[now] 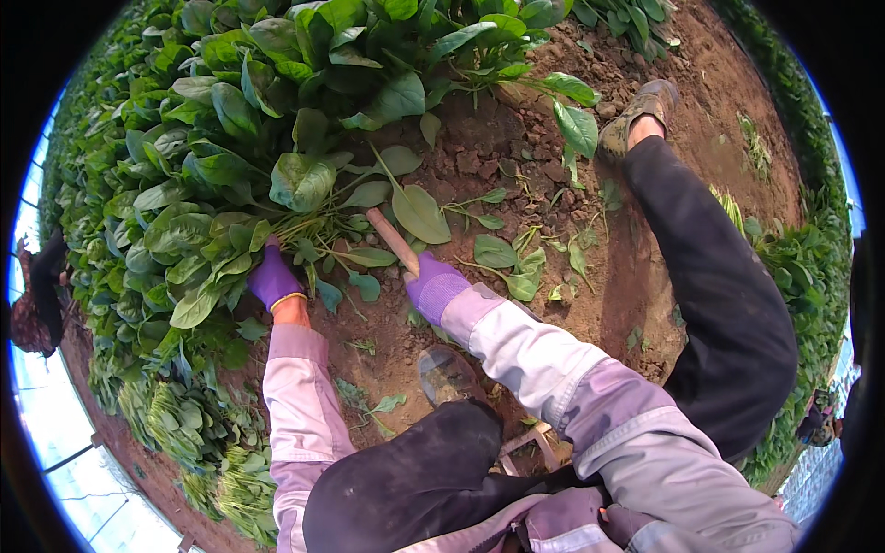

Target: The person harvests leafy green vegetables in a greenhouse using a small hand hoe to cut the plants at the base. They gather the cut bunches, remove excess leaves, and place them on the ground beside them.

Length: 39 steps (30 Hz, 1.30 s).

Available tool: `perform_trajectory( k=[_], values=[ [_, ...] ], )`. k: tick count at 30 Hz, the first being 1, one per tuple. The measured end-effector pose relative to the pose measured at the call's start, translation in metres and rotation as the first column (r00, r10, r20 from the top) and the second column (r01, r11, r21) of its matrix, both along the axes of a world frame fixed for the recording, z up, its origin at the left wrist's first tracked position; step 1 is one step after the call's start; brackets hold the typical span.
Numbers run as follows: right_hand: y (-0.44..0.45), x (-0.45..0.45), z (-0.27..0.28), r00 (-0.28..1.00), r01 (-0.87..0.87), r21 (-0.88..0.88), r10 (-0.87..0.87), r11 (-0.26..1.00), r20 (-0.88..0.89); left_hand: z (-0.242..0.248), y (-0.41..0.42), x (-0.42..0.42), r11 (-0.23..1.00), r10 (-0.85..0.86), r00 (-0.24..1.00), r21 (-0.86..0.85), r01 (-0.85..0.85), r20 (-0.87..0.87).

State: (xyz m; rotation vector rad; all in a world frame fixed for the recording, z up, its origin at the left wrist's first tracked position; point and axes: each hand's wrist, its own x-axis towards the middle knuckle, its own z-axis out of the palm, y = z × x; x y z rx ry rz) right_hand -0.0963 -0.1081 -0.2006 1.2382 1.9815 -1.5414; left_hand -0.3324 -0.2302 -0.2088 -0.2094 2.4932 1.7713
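Observation:
My left hand [275, 278], in a purple glove, grips a bunch of leafy greens that look like spinach [225, 252] near the pale stems. Its fingers are partly hidden by the leaves. My right hand [434, 282], also gloved, is closed on a wooden tool handle [393, 240] that points up and left. The tool's working end cannot be made out. A large loose leaf [420, 214] lies beside the handle. Ahead and to the left stands a dense bed of the same plants [228, 110].
Cut greens lie in piles at the lower left [183, 422] and along the right [795, 276]. Scattered leaves [522, 273] cover parts of the brown soil [470, 159]. My shoes [446, 373] rest on the ground, with a small frame [536, 446] beneath me. Another person [41, 297] is at the far left.

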Motion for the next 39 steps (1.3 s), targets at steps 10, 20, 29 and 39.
perform_trajectory(
  k=[10,20,29,39],
  values=[
    [-0.03,0.051,0.004,0.994,0.11,-0.094,-0.11,0.989,0.011,-0.009,-0.06,0.009,0.922,0.083,0.984,0.363,-0.136,0.156],
    [-0.062,0.001,-0.021,0.986,0.166,-0.055,-0.166,0.985,0.014,0.015,-0.071,0.036,0.847,-0.019,0.982,0.525,-0.085,0.188],
    [-0.041,0.024,-0.006,0.995,-0.092,-0.109,0.096,0.99,0.034,0.018,-0.094,0.045,0.866,0.087,0.971,0.465,-0.184,0.222],
    [0.07,0.097,0.038,0.829,-0.515,0.08,0.472,0.853,0.298,0.06,-0.129,0.108,0.689,-0.176,0.945,0.72,-0.082,0.277]
  ],
)
